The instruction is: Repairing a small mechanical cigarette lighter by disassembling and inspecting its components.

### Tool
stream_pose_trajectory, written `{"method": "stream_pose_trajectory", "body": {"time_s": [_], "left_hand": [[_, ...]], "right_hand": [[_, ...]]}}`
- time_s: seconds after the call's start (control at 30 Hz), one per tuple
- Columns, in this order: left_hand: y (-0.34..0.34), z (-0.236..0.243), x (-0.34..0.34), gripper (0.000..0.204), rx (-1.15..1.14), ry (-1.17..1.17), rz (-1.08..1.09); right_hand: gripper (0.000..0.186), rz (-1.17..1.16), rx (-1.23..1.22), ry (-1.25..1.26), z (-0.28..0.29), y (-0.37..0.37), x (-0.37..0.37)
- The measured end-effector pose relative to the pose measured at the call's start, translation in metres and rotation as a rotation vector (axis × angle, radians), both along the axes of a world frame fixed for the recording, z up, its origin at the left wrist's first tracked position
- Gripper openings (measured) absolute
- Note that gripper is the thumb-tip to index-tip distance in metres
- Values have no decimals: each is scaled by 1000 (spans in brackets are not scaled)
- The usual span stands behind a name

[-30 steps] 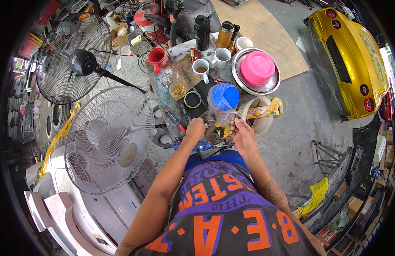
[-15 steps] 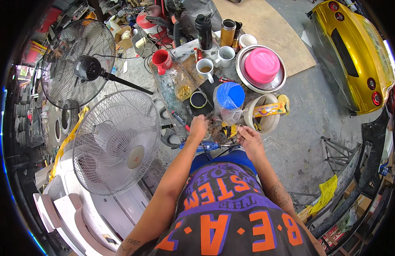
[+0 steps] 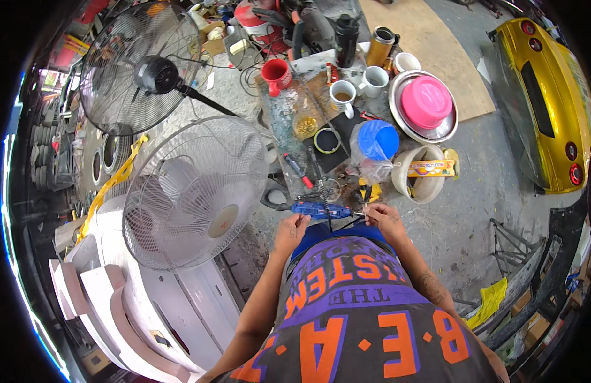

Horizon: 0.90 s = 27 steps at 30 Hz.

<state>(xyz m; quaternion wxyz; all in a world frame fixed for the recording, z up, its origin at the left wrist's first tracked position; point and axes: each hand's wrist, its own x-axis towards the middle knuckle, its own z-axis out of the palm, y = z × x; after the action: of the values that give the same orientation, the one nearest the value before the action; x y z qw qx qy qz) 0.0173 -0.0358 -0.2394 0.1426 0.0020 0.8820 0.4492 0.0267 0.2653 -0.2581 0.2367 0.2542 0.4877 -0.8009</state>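
On the worktable's cluttered near edge (image 3: 282,121) lies a blue rotary tool (image 3: 322,210) with a metal nose. My left hand (image 3: 293,228) is closed at the tool's left end, its fingertips pinched on something too small to make out. My right hand (image 3: 385,223) has thumb and fingers together beside the metal nose, with what they grip unclear. Just behind are a yellow-and-black tool (image 3: 369,189), a red marker (image 3: 298,168), a blue-lidded container in clear plastic (image 3: 378,140), a dark bowl (image 3: 326,140) and a whitish bucket (image 3: 416,190).
Two standing fans (image 3: 221,221) occupy the left, above white body panels (image 3: 161,300). Mugs (image 3: 341,96) and a pink bowl on a steel tray (image 3: 425,102) sit farther back. A gold car body (image 3: 544,102), a metal stand (image 3: 509,242) and a yellow cloth (image 3: 487,300) are at the right.
Both my hands have come down toward my body, from among the table items and the plastic bag to the two ends of the blue tool. The whole view has shifted somewhat.
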Motion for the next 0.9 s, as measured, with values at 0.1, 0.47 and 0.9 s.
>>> {"method": "stream_pose_trajectory", "body": {"time_s": [0.1, 0.47, 0.9], "left_hand": [[-29, -40, 38, 29, -59, -41, 59], [-119, -187, 150, 28, -390, -774, 121], [-113, -160, 88, 31, -229, -409, 147]], "right_hand": [[18, 14, 32, -58, -2, 0, 8], [25, 223, 243, -87, -22, 18, 7], [25, 142, 207, -11, -8, -16, 11]]}}
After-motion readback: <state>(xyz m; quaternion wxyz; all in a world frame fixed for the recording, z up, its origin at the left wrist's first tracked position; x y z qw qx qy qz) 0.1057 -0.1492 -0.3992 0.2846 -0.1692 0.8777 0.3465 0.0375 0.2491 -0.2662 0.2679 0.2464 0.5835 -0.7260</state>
